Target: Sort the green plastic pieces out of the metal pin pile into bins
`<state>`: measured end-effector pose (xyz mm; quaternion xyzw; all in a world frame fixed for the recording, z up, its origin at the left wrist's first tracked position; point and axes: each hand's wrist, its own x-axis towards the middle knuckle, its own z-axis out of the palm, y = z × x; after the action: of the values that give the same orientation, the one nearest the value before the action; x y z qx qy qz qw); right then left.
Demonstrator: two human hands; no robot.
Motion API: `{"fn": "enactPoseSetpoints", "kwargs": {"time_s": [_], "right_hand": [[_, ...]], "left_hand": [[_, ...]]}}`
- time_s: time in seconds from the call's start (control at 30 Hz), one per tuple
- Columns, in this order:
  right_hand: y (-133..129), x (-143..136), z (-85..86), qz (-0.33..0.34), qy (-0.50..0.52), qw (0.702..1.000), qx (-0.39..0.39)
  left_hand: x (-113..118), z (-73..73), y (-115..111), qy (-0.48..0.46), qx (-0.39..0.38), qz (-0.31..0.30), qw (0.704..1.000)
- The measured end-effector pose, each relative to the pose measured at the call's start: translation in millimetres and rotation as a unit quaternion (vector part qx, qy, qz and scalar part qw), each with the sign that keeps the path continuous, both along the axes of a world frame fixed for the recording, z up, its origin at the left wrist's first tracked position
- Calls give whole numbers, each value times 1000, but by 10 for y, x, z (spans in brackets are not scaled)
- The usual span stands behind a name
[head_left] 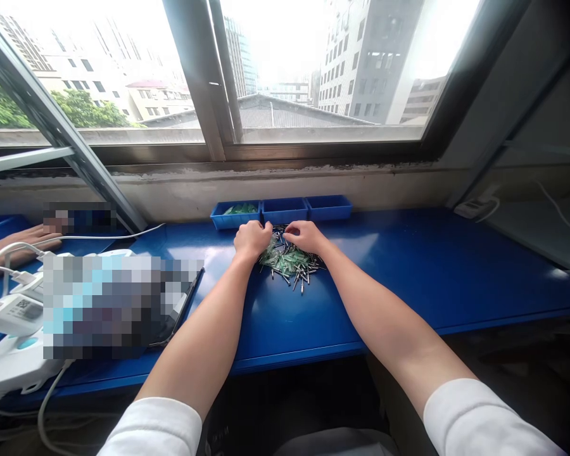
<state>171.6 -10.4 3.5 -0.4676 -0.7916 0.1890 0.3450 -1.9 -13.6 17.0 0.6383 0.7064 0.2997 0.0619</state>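
A pile of slim metal pins point(302, 285), mixed with green translucent pieces point(289, 261), lies on the blue table in front of me. My left hand point(253, 240) is closed at the pile's upper left edge, thumb against the fingers. On the other side, my right hand point(306, 236) bends over the pile with thumb and fingertips pinched together. Whatever either hand holds is too small or hidden to make out. Just behind the hands stand three joined blue bins; the left bin point(221, 220) contains green pieces, while the middle bin point(285, 217) and right bin point(332, 213) show bare insides.
The blue table point(408, 272) runs under a window. At left are a white power strip point(14, 354) with plugs and cables, and a dark-edged flat device point(185, 310), partly blurred. Another person's hand point(23, 244) rests farther left, beyond a metal shelf post point(109, 183).
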Motion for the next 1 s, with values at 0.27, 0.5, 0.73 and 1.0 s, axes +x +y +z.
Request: {"fn": "enactPoseSetpoints", "kwargs": {"time_s": [0.27, 0.5, 0.73, 1.0], "right_hand": [[-68, -104, 71, 82, 81, 993, -3], [24, -39, 27, -19, 123, 991, 58], [-5, -37, 75, -61, 119, 983, 124], [-4, -32, 57, -77, 128, 987, 64]], "left_hand": [[128, 30, -24, -122, 107, -115, 980], [91, -56, -30, -180, 113, -265, 940], [78, -77, 2, -127, 148, -255, 947], [107, -65, -43, -197, 146, -233, 941]]}}
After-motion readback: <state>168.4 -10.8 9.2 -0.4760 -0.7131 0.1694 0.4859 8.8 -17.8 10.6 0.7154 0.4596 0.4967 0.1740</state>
